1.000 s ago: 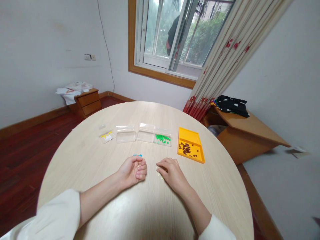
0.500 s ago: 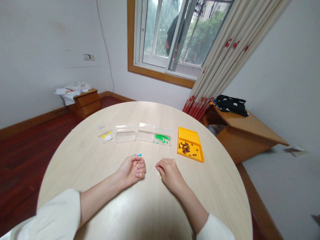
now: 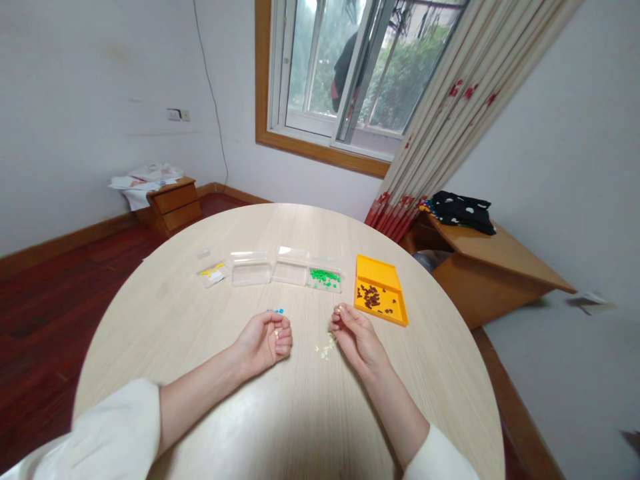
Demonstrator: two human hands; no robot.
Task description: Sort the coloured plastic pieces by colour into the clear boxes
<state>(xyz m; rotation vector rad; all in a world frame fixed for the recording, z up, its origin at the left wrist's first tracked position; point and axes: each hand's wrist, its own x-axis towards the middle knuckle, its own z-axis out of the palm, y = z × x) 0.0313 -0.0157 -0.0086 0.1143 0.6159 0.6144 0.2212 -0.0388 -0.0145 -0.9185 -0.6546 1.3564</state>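
Note:
My left hand (image 3: 265, 343) rests palm up with its fingers curled over small cream pieces, one of which shows at the fingers. Just behind it lie a few small blue pieces (image 3: 280, 311), partly hidden by the hand. Thumb and fingers of my right hand (image 3: 359, 337) pinch one tiny cream piece (image 3: 341, 308), held a little above the table. Loose cream pieces (image 3: 326, 349) lie scattered on the wood just left of the right hand. Farther back stands an open orange case (image 3: 379, 267) holding dark brown pieces (image 3: 371, 295).
Behind the hands, clear plastic boxes (image 3: 251, 283) stand in a row on the round table (image 3: 240, 427). Green pieces (image 3: 324, 276) lie in the right one; yellow pieces (image 3: 213, 269) are in a small clear container on the left. A wooden cabinet (image 3: 475, 267) stands off to the right.
My right hand has lifted and turned upward to the right, a tiny cream piece now visible in its pinch. The scattered cream pieces it covered are uncovered. My left hand stays put.

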